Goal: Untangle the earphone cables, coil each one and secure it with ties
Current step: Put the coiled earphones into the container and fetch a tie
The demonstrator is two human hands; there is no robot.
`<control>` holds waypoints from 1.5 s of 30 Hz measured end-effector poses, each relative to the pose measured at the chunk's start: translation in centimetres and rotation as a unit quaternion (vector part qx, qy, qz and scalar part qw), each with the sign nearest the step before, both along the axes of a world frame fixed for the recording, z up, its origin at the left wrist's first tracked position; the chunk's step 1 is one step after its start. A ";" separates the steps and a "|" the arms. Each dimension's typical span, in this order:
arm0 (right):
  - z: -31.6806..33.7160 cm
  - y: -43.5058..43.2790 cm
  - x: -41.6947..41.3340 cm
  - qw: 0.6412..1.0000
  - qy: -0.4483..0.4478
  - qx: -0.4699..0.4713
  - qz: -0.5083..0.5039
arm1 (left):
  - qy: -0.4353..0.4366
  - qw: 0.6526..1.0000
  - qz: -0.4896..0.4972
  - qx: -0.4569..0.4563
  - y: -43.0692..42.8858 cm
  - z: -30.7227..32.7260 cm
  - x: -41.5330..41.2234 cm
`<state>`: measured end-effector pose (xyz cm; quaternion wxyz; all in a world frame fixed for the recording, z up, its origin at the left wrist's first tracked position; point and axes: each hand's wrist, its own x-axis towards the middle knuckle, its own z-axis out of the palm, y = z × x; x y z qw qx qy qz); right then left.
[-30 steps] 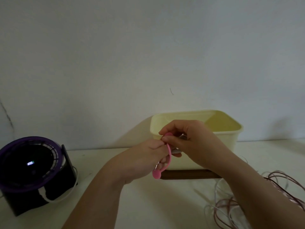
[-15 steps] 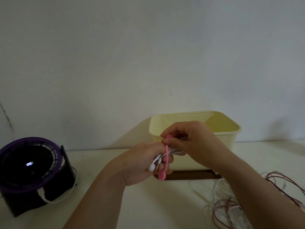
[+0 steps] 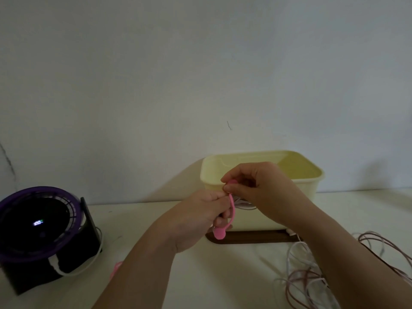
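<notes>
I see the left hand (image 3: 196,219) curled round a small white cable bundle (image 3: 243,205), held up in front of the yellow box (image 3: 310,192). The right hand (image 3: 265,192) pinches the top end of a pink tie (image 3: 219,234). The tie hangs down past the left fingers. More loose cables (image 3: 312,277) lie on the table (image 3: 211,282), on the right. A purple fan (image 3: 38,221) stands far left.

I read this as home, plain room, not lab or shop. Painted wall (image 3: 200,74) shows hairline crack (image 3: 9,161) at left and small scuff (image 3: 229,125). White table (image 3: 156,219) pushed against wall. Small purple fan (image 3: 40,224) at left, white lead (image 3: 73,270) plugged in. Cream plastic tub (image 3: 312,181), household kind, on wood board (image 3: 252,238). Loose cables (image 3: 307,277) heaped at right. Light dim, uneven.
</notes>
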<state>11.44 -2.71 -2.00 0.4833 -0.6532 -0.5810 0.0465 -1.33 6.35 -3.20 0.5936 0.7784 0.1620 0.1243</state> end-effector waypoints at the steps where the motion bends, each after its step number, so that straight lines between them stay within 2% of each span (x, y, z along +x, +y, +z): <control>1: 0.0 0.0 0.1 1.000 -0.001 -0.002 0.000 | -0.001 1.000 -0.005 -0.030 -0.1 0.0 0.1; 5: -0.1 0.0 0.2 1.000 -0.008 -0.011 0.001 | -0.002 0.990 0.007 -0.139 -0.4 0.3 0.4; 8: 0.0 -0.1 0.3 1.000 -0.011 -0.011 0.003 | -0.010 0.989 0.013 -0.149 -0.5 0.3 0.4; 11: 0.2 -0.3 0.3 1.000 -0.001 -0.008 0.002 | -0.020 0.992 0.004 -0.121 -0.6 0.2 0.4; 16: 0.5 -0.6 0.3 0.999 0.048 0.002 0.013 | -0.044 0.999 -0.013 -0.023 -0.6 0.0 0.3; 22: 0.4 -0.3 0.5 0.989 0.142 0.026 0.017 | -0.073 0.992 0.059 0.080 -0.9 0.0 0.6; 26: 0.4 -0.1 0.6 0.986 0.162 0.032 0.016 | -0.103 0.987 0.103 0.065 -1.1 -0.1 1.0; 30: 0.3 0.0 0.7 0.986 0.161 0.040 0.002 | -0.107 0.982 0.122 0.101 -1.2 -0.1 1.1; 33: 0.2 0.0 0.9 0.975 0.213 0.063 0.010 | -0.117 0.978 0.133 0.108 -1.2 0.3 0.9; 36: 0.0 -0.1 1.3 0.954 0.286 0.003 0.090 | -0.143 0.972 0.166 0.087 -0.9 0.8 0.6; 39: -0.4 -0.1 0.7 0.935 0.289 -0.092 0.181 | -0.174 0.963 0.190 0.078 -0.5 1.0 0.3; 45: -1.4 0.7 0.2 0.947 0.273 -0.083 0.149 | -0.203 0.959 0.180 0.082 -0.5 1.0 0.4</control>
